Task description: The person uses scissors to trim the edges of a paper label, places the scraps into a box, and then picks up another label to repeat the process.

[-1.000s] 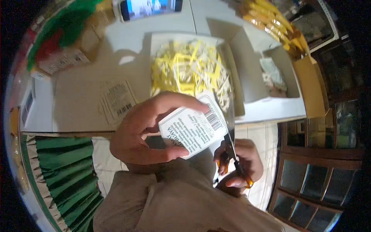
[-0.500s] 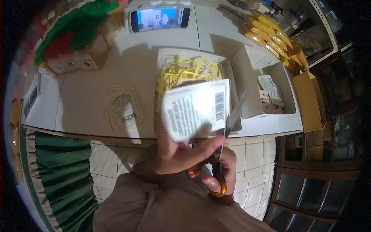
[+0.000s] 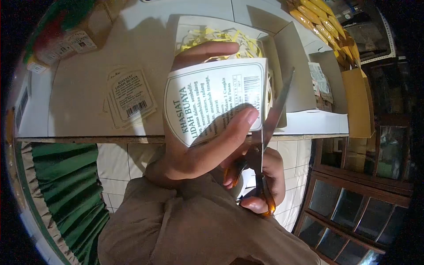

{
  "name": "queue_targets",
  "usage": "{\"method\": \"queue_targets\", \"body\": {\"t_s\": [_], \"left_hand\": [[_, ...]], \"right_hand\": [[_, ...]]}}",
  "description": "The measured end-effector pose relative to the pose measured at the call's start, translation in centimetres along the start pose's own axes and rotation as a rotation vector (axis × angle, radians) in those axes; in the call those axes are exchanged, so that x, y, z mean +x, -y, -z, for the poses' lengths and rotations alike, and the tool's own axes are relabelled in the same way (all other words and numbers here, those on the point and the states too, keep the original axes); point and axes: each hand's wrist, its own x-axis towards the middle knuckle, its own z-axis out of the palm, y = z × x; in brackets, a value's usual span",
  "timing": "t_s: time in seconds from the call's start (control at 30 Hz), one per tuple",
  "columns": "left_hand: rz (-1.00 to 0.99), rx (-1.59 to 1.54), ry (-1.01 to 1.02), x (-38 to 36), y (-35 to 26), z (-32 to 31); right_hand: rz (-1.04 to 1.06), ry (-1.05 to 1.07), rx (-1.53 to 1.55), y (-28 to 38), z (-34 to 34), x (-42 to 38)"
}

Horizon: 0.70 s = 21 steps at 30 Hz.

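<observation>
My left hand (image 3: 207, 154) grips a white printed label (image 3: 203, 101) headed "KHASIAT LIDAH BUAYA", thumb on its face and fingers behind. A dark border with cut corners frames the text, and a barcode lies near its right end. In my right hand (image 3: 274, 170) are scissors (image 3: 277, 106) with amber-brown handles, fingers through the loops. Their blades point up along the label's right edge, overlapping it in this view. Behind the label, a box (image 3: 201, 21) holds yellow and pale paper strips (image 3: 247, 42). To the left, several similar labels (image 3: 131, 93) lie in a small pile.
On the right a second box (image 3: 293, 57) contains printed pieces (image 3: 320, 81), beside a brown carton flap (image 3: 360, 101). Yellow packets (image 3: 324, 20) are stacked at the back right. Packaged goods (image 3: 73, 46) stand at the back left. The table's front edge (image 3: 88, 138) runs close to my lap.
The label has turned to face me more squarely and its print is now readable. The view has tilted down, and the scissors have shifted slightly right alongside the label's edge.
</observation>
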Motion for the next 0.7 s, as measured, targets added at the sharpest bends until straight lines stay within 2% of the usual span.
{"method": "queue_targets", "body": {"t_s": [0.07, 0.13, 0.2, 0.23, 0.3, 0.4, 0.43, 0.47, 0.5, 0.7], "left_hand": [[-0.01, -0.041, -0.001, 0.1, 0.1, -0.2], [-0.023, -0.08, -0.002, 0.5, 0.5, -0.1], [-0.227, -0.07, 0.058, 1.0, 1.4, 0.2], [-0.224, -0.069, 0.057, 0.7, 1.0, 0.2], [0.092, -0.149, 0.016, 0.1, -0.3, 0.0], [0.002, -0.159, 0.073, 0.3, 0.2, 0.3], [0.004, -0.158, 0.071, 0.4, 0.6, 0.4], [-0.099, -0.153, 0.082, 0.5, 1.1, 0.4], [-0.202, -0.147, 0.092, 0.5, 1.4, 0.4], [-0.145, -0.066, 0.154, 0.5, 0.7, 0.8]], "right_hand": [[0.064, 0.117, 0.015, -0.3, 0.8, 0.3], [0.071, 0.135, -0.006, -0.2, 1.0, 0.5], [0.075, 0.154, -0.027, -0.3, 1.0, 0.6], [0.109, 0.147, -0.016, -0.5, 0.9, 0.5], [0.143, 0.139, -0.003, -0.6, 0.9, 0.5], [0.139, 0.134, -0.002, -0.2, 0.4, 0.5], [-0.013, 0.008, 0.05, 0.5, -0.3, 0.5], [-0.166, -0.118, 0.1, 0.9, -0.7, 0.5], [-0.168, -0.117, 0.101, 0.9, -0.6, 0.5], [-0.138, -0.044, 0.013, 0.8, -0.2, 0.3]]}}
